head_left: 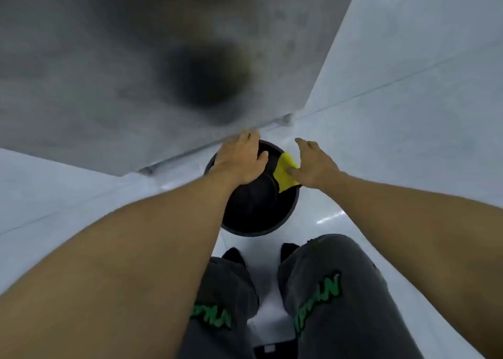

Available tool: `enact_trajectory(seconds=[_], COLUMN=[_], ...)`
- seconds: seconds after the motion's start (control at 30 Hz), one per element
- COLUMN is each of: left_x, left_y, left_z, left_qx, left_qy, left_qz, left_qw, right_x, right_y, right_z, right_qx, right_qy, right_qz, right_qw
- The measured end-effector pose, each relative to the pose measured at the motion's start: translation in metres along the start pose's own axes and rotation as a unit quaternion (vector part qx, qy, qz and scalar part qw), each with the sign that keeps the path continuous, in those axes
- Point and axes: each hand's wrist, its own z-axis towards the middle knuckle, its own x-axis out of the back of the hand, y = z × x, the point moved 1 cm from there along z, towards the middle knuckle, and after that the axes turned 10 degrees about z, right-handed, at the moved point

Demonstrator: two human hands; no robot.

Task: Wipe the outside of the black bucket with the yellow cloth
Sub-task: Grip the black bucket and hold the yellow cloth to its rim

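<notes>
The black bucket (258, 203) stands on the pale floor just ahead of my feet, seen from above. My left hand (241, 158) rests over its far left rim, fingers curled onto the edge. The yellow cloth (284, 172) lies draped over the right rim. My right hand (315, 164) is on the cloth's right side, thumb pressing it against the rim, other fingers spread. Part of the bucket's left side is hidden by my left forearm.
A grey concrete wall (109, 73) with a dark stain rises right behind the bucket. A white tiled wall (422, 59) closes the right side. My legs in dark trousers (326, 290) and dark shoes stand close to the bucket's near side.
</notes>
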Motion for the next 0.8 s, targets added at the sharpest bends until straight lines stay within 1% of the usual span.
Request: enact_trajectory(seconds=[0.1, 0.13, 0.17, 0.23, 0.3, 0.37, 0.43, 0.5, 0.63, 0.8], left_x=[-0.062, -0.081, -0.099, -0.13, -0.153, -0.168, -0.174, -0.171, -0.157, -0.142], left_y=[-0.01, -0.013, -0.016, -0.017, -0.017, -0.014, -0.009, -0.004, 0.001, -0.003], left_z=[0.04, 0.053, 0.065, 0.087, 0.101, 0.106, 0.109, 0.109, 0.101, 0.091], left_qx=[0.002, 0.001, 0.0, -0.002, 0.003, 0.005, 0.013, 0.025, 0.043, 0.036], left_qy=[0.025, 0.026, 0.026, 0.021, 0.036, 0.072, 0.107, 0.115, 0.064, -0.003], left_qz=[0.062, 0.082, 0.091, 0.102, 0.114, 0.139, 0.166, 0.172, 0.131, 0.119], left_qw=[0.998, 0.996, 0.995, 0.995, 0.993, 0.988, 0.98, 0.978, 0.988, 0.992], right_x=[-0.041, -0.053, -0.065, -0.081, -0.087, -0.089, -0.089, -0.087, -0.081, -0.073], right_y=[0.031, 0.041, 0.051, 0.069, 0.083, 0.093, 0.099, 0.098, 0.086, 0.078], right_z=[0.044, 0.055, 0.069, 0.091, 0.108, 0.117, 0.119, 0.115, 0.1, 0.081], right_qx=[-0.012, -0.007, 0.016, 0.07, 0.12, 0.159, 0.183, 0.184, 0.163, 0.127], right_qy=[-0.039, -0.05, -0.04, -0.001, 0.061, 0.123, 0.166, 0.183, 0.184, 0.17], right_qz=[-0.045, -0.054, -0.059, -0.07, -0.077, -0.074, -0.059, -0.064, -0.079, -0.075], right_qw=[0.998, 0.997, 0.997, 0.995, 0.988, 0.977, 0.967, 0.964, 0.966, 0.974])
